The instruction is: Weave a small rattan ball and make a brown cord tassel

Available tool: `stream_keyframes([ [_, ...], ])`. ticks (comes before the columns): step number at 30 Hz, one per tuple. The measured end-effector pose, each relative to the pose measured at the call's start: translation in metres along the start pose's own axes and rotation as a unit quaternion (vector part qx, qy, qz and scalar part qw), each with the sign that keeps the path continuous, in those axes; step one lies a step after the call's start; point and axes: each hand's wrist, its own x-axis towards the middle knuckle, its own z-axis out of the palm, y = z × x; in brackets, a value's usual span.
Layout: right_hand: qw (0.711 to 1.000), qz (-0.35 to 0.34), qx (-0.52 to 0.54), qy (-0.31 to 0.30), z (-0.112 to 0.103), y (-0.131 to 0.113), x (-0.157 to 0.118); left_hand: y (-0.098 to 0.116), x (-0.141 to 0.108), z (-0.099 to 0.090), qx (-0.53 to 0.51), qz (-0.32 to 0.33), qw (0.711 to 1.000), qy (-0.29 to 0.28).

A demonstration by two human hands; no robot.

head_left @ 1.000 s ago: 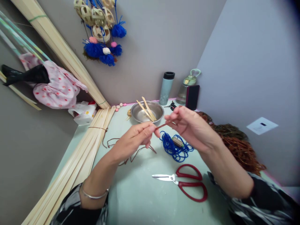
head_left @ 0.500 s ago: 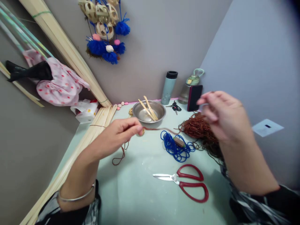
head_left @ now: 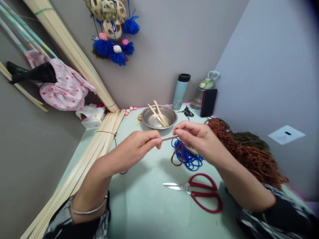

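From my remote seat I see the brown cord (head_left: 169, 138) at the centre of the frame, above the desk (head_left: 147, 205), its short visible stretch pulled nearly straight between two hands. The left hand (head_left: 139, 146) has its fingers pinched closed on one end of that stretch; the right hand (head_left: 196, 134) has its fingers bent closed around the other, though I cannot tell exactly how the cord runs inside either grip. A loose brown loop drops below the right hand, in front of the blue cord (head_left: 190, 161). That is my main worry: if the hands sink or the loop swings, it could snag in those blue coils and drag them along. Too hard a pull could slip the cord from a fingertip pinch, or tighten a kink I cannot see behind the knuckles. The scissors (head_left: 185, 187) lie just below centre with their blades slightly parted, so a dropped loop or a low wrist could meet the tips. The brown yarn pile (head_left: 256, 159) at the right sits close to the right forearm, which could catch strands if it swings outward. The metal bowl (head_left: 159, 117) behind the hands could get knocked by a forward reach.
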Motion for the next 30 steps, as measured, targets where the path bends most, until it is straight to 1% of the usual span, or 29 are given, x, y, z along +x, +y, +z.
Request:
stream_keyframes([
  [1,0.998,-0.021,-0.048,0.046,-0.011,0.000,0.003,-0.003,-0.004,-0.008,0.006,-0.008,1.000,0.004],
  [2,0.989,-0.041,-0.104,0.099,-0.023,0.002,0.005,-0.006,-0.009,-0.018,0.015,-0.019,1.000,0.014],
  [3,0.973,-0.058,-0.168,0.150,-0.037,0.004,0.008,-0.009,-0.014,-0.028,0.022,-0.026,0.999,0.030],
  [5,0.921,-0.068,-0.309,0.226,-0.065,0.012,0.011,-0.017,-0.026,-0.047,0.029,-0.028,0.997,0.063],
  [6,0.893,-0.057,-0.371,0.249,-0.078,0.016,0.012,-0.021,-0.031,-0.055,0.028,-0.028,0.996,0.075],
  [7,0.870,-0.047,-0.417,0.258,-0.088,0.019,0.012,-0.023,-0.036,-0.061,0.024,-0.033,0.996,0.083],
  [8,0.858,-0.035,-0.448,0.250,-0.094,0.021,0.012,-0.025,-0.039,-0.064,0.019,-0.037,0.995,0.092],
  [9,0.855,-0.025,-0.460,0.239,-0.095,0.021,0.012,-0.025,-0.040,-0.065,0.017,-0.040,0.995,0.094],
  [10,0.865,-0.019,-0.449,0.222,-0.092,0.020,0.011,-0.024,-0.039,-0.063,0.017,-0.042,0.995,0.094],
  [11,0.888,-0.013,-0.414,0.201,-0.084,0.017,0.009,-0.021,-0.037,-0.058,0.018,-0.042,0.995,0.089],
  [12,0.916,-0.009,-0.356,0.184,-0.073,0.012,0.008,-0.017,-0.033,-0.052,0.019,-0.040,0.996,0.077],
  [13,0.951,-0.006,-0.269,0.153,-0.059,0.007,0.006,-0.012,-0.028,-0.045,0.016,-0.036,0.997,0.059],
  [14,0.979,0.006,-0.172,0.113,-0.043,0.002,0.003,-0.008,-0.023,-0.036,0.007,-0.029,0.999,0.043],
  [15,0.992,0.009,-0.089,0.086,-0.027,-0.003,0.000,-0.003,-0.017,-0.027,-0.001,-0.024,0.999,0.027],
  [17,0.999,0.029,0.025,0.031,0.003,-0.008,-0.006,0.005,-0.008,-0.010,-0.008,-0.021,1.000,-0.007],
  [19,0.993,0.064,0.097,-0.033,0.023,-0.007,-0.010,0.010,-0.001,0.004,-0.015,-0.010,1.000,-0.009],
  [21,0.985,0.086,0.128,-0.081,0.032,-0.004,-0.012,0.012,0.002,0.011,-0.015,0.001,1.000,-0.009],
  [22,0.984,0.088,0.127,-0.091,0.033,-0.003,-0.012,0.011,0.003,0.012,-0.011,0.002,1.000,-0.009],
  [24,0.989,0.070,0.096,-0.083,0.026,-0.003,-0.010,0.009,0.001,0.008,-0.001,-0.006,1.000,-0.010],
  [26,0.998,0.028,0.026,-0.042,0.011,-0.004,-0.007,0.005,-0.003,-0.003,0.005,-0.019,1.000,-0.010],
  [28,0.997,-0.026,-0.068,0.034,-0.010,-0.004,-0.002,-0.001,-0.011,-0.019,0.005,-0.025,1.000,-0.001],
  [29,0.988,-0.048,-0.123,0.085,-0.021,-0.003,0.000,-0.004,-0.015,-0.028,0.005,-0.023,1.000,0.014],
  [30,0.972,-0.066,-0.182,0.136,-0.033,-0.001,0.002,-0.007,-0.020,-0.036,0.005,-0.021,0.999,0.035],
])
